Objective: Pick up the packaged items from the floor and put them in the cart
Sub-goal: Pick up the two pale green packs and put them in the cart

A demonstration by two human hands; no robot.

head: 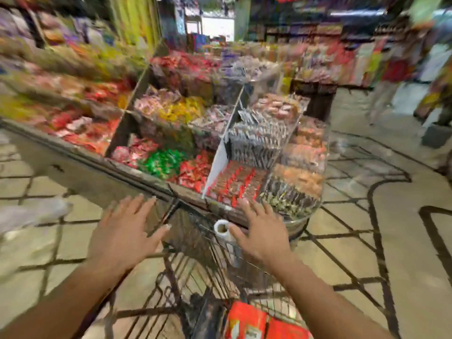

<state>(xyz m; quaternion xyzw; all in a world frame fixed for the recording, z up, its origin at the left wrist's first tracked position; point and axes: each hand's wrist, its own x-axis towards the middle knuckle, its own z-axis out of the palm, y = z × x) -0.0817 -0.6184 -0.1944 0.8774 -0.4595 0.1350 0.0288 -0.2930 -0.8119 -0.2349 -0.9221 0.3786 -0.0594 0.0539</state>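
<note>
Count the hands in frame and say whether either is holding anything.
2. Left hand is spread open over the wire cart, left side; right hand open over its right side. Both empty.

Your one head view looks forward and down, close over the black wire shopping cart [195, 277], toward the tiered sweet display [195, 133].

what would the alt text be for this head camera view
Two empty hands, left hand and right hand, spread open above a wire cart holding a red package. Ahead is a sweets display on a tiled shop floor; the picture is motion-blurred.
</note>
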